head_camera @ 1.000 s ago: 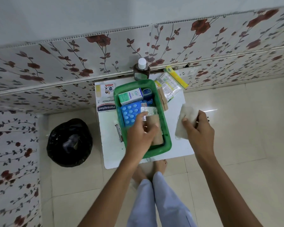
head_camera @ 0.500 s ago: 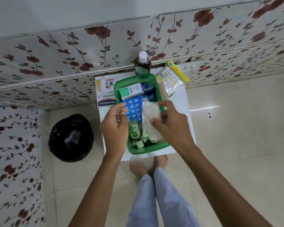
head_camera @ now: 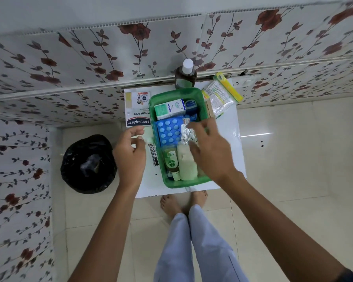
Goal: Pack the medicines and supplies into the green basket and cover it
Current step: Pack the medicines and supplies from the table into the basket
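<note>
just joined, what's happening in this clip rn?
A person is packing medical supplies into a green basket on a small white table. The basket already holds an Optibex box, a blue blister pack, a Dettol bottle and a white gauze pad. The right hand hovers open over the basket; the left hand is open beside it, near a Cipladine tube. A Hansaplast box, a brown bottle and a swab packet are outside the basket. No cover on it.

I see bare counter point(head_camera: 230, 143) right of the green basket point(head_camera: 167, 183); a brown bottle point(head_camera: 185, 77) blocks behind it, and the plaster box point(head_camera: 138, 108) and tube point(head_camera: 153, 156) crowd its left.
</note>
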